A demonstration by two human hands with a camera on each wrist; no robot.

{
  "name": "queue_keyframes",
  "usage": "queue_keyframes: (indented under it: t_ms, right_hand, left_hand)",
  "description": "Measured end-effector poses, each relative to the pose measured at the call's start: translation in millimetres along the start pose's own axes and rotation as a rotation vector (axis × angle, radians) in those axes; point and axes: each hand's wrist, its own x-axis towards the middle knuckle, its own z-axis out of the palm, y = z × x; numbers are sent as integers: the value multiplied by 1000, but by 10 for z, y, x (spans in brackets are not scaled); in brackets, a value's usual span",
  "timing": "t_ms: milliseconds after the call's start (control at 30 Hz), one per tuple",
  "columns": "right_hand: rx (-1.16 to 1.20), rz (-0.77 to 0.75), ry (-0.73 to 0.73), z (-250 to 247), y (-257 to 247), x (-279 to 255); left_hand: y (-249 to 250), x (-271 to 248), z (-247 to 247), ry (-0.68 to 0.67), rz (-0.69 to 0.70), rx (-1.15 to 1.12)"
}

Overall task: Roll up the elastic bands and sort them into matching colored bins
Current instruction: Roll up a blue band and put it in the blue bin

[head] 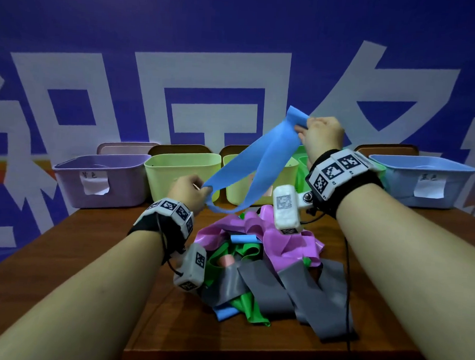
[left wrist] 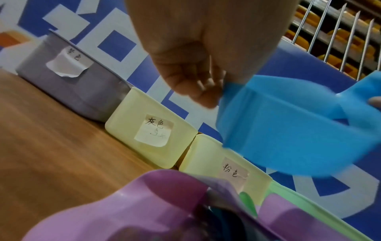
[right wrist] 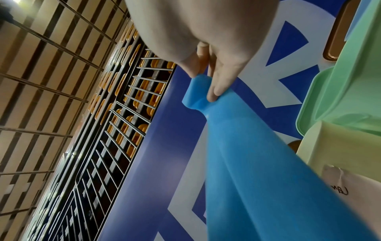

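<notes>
A blue elastic band (head: 254, 164) hangs stretched in the air above the table, unrolled and folded in two strips. My right hand (head: 321, 133) pinches its upper end (right wrist: 198, 94) high up, in front of the green bin. My left hand (head: 191, 190) pinches its lower end (left wrist: 237, 91) low, near the yellow bins. A loop of the band sags toward the pile. The blue bin (head: 421, 179) stands at the far right of the row.
A pile of purple (head: 282, 241), green (head: 244, 251) and grey bands (head: 294, 291) lies on the wooden table (head: 97, 241). Along the far edge stand a purple bin (head: 100, 179), two yellow bins (head: 182, 174) (left wrist: 148, 128) and a green bin (right wrist: 350, 81).
</notes>
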Motion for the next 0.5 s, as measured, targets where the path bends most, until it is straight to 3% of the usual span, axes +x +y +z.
queue_keyframes:
  t_ms: [167,333,500]
  right_hand:
    - [-15,-6,-212,42,-110,-180]
    - [-194,-180,-307,176,-362,-433]
    - [-194,-277,-374,277,-687,-649]
  left_hand:
    - [-11,-35,42,-370,-138,-112]
    - [408,-103,-161,-244,-68,-454]
    - [1063,-244,-602,-146,141,-685]
